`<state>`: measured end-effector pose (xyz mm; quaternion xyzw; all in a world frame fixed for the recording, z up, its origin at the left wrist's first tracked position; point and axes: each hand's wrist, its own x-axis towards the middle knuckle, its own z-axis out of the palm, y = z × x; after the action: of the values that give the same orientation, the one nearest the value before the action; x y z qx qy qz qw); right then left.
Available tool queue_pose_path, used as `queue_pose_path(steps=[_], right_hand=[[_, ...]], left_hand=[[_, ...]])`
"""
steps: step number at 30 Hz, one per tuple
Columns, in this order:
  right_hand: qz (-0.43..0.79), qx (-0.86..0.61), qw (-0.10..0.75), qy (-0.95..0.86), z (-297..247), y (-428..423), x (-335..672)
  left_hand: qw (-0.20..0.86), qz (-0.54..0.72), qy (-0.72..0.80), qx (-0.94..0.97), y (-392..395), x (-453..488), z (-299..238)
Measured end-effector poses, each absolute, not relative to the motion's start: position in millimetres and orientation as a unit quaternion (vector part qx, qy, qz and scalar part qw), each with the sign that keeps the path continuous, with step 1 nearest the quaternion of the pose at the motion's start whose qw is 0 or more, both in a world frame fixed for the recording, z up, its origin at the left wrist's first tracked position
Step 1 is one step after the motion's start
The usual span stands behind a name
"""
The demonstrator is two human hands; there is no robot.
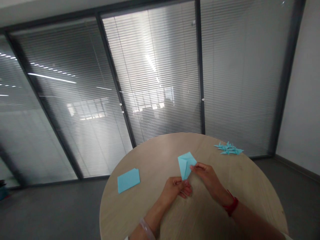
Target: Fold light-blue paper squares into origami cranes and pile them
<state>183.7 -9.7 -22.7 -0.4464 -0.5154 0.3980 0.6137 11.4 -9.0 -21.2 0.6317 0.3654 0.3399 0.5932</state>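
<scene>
- Folded blue paper [187, 164] is what I am watching: it sits over the middle of the round table [155, 156], kite-like, its narrow point turned to the table's near side. I cannot tell whether any of it touches the wood.
- Left hand [175, 187]: pinching the paper's lower point between thumb and fingers, the other fingers curled loosely. I take this to be the anchoring grip, since the narrow end would swing most easily.
- Right hand [206, 173]: gripping the right-hand corner, thumb lying on the face I see. My reading is that two holds on neighbouring corners keep the layered flaps from springing apart.
- From my remote seat, both forearms reach in over the table's near side and converge: the left slants up and rightward, the right comes in from the lower right. A pale band [147, 229] circles the left wrist, a red band [231, 204] the right.
- Flat blue paper [128, 180] lies at the table's left edge; its uneven corner suggests several sheets. Small folded pieces [228, 148] cluster at the table's far right edge. Both look set aside, I judge, to leave the middle for handling.
</scene>
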Motion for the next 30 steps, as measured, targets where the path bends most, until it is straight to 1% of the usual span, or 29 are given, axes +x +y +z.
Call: queue_pose_path(steps=[4, 9, 13, 18, 21, 30], right_hand=[[0.389, -0.455, 0.621, -0.506, -20.7, -10.2, 186.2], [0.412, -0.436, 0.638, -0.482, -26.8, -4.9, 187.2], [0.395, -0.432, 0.650, -0.485, -31.0, -3.6, 189.0], [0.403, -0.418, 0.657, -0.481, -28.6, -4.0, 188.3], [0.394, -0.404, 0.664, -0.490, -26.7, -3.3, 188.4], [0.365, -0.428, 0.685, -0.464, -27.1, -5.5, 187.9]], left_hand=[[0.599, 0.336, 0.357, 0.633, -8.0, 12.0, -22.2], [0.603, 0.354, 0.344, 0.627, -6.1, 9.2, -21.7], [0.606, 0.347, 0.331, 0.634, -5.9, 7.2, -22.0], [0.614, 0.343, 0.326, 0.631, -3.6, 6.4, -25.5], [0.619, 0.343, 0.323, 0.628, -3.1, 5.9, -25.6], [0.640, 0.355, 0.305, 0.609, -6.8, 6.0, -23.6]])
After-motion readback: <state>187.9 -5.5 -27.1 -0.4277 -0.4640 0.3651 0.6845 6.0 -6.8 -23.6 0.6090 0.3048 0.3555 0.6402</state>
